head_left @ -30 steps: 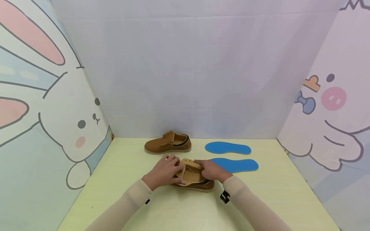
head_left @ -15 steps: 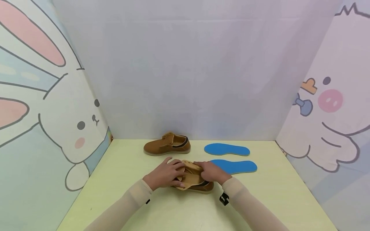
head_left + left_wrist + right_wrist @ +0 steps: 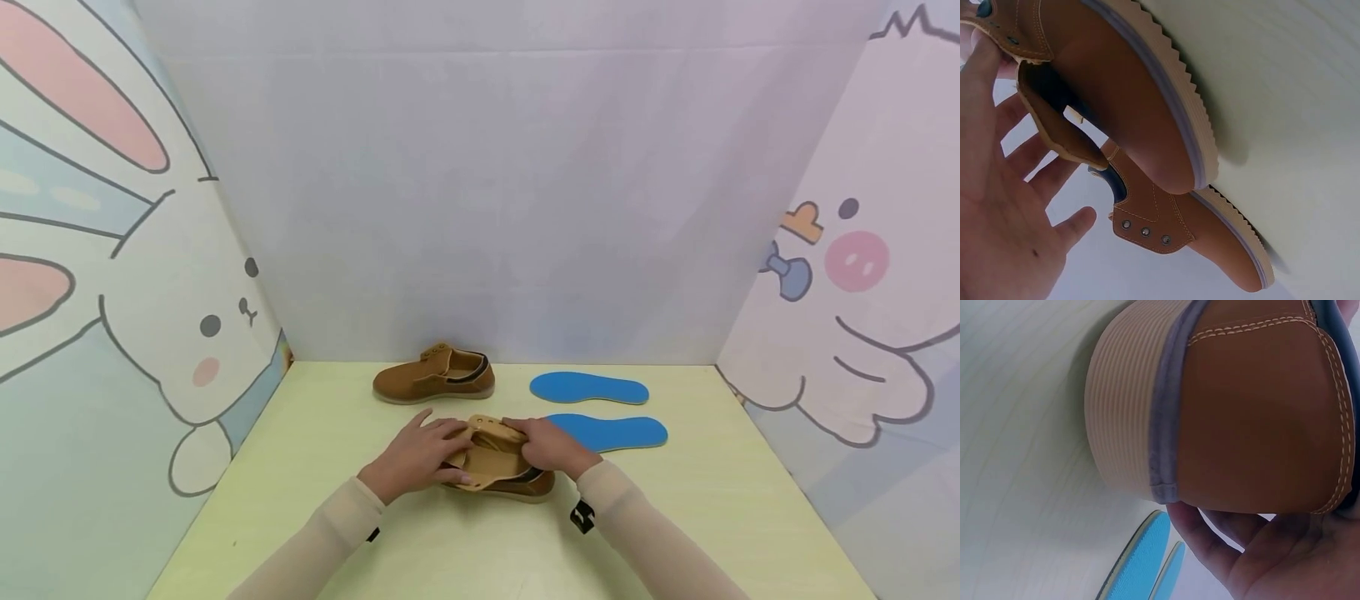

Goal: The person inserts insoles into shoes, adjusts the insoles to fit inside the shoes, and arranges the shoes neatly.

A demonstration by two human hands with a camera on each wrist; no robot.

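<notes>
A brown lace-up shoe (image 3: 517, 490) without laces stands upright on the table, toe to the left. My left hand (image 3: 412, 461) holds its front opening, the thumb on the near eyelet flap and the fingers by the tongue. The left wrist view shows the tongue (image 3: 1060, 128) lifted away from the shoe's front, beside the fingers of my left hand (image 3: 1004, 200). My right hand (image 3: 557, 446) grips the far side of the opening. In the right wrist view the heel (image 3: 1260, 419) hides part of my right hand (image 3: 1291, 556).
Behind stands a matching brown shoe (image 3: 412, 381), toe also left. Two blue insoles, a rear one (image 3: 588, 387) and a front one (image 3: 611, 432), lie flat to the right; my right hand covers the front one's left end. Printed cloth walls surround the pale table (image 3: 300, 467).
The near eyelet flap is folded further outward, and the opening is spread wider. My left hand has shifted slightly left; my right hand keeps its grip. The view has tilted a little.
</notes>
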